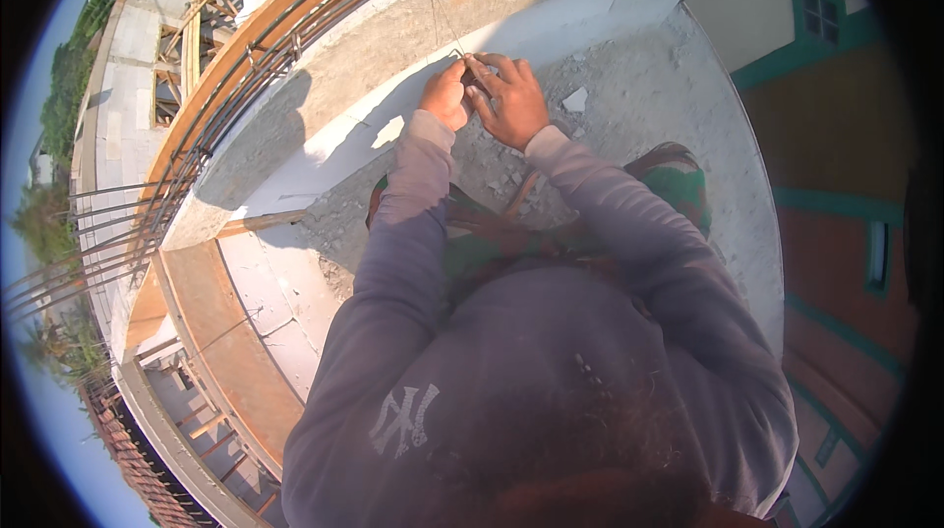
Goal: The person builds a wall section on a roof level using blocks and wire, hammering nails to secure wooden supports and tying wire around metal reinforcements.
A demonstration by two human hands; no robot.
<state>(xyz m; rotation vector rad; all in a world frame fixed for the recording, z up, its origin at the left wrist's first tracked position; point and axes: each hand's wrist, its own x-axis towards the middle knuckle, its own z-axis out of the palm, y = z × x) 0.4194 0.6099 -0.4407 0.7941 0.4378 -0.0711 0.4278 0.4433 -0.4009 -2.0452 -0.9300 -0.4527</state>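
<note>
My left hand (447, 97) and my right hand (510, 100) meet in front of me, their fingers closed together. A thin wire (447, 25) runs up from between the fingertips to the bundle of steel rebar (285, 36) along the wall's far edge. Both hands pinch the wire's near end, though the fingers partly hide how it lies there. Just beyond the hands is the white face (551, 17) of the low curved wall, and grey rubble-strewn concrete (629, 76) lies under them.
A broken white chunk (575, 100) lies to the right of my hands. Wooden formwork (241, 346) lines the left side, with rebar ends (98, 223) sticking out past it. At right the concrete ends in a curved edge (762, 174), with a building's green-trimmed wall (836, 135) beyond.
</note>
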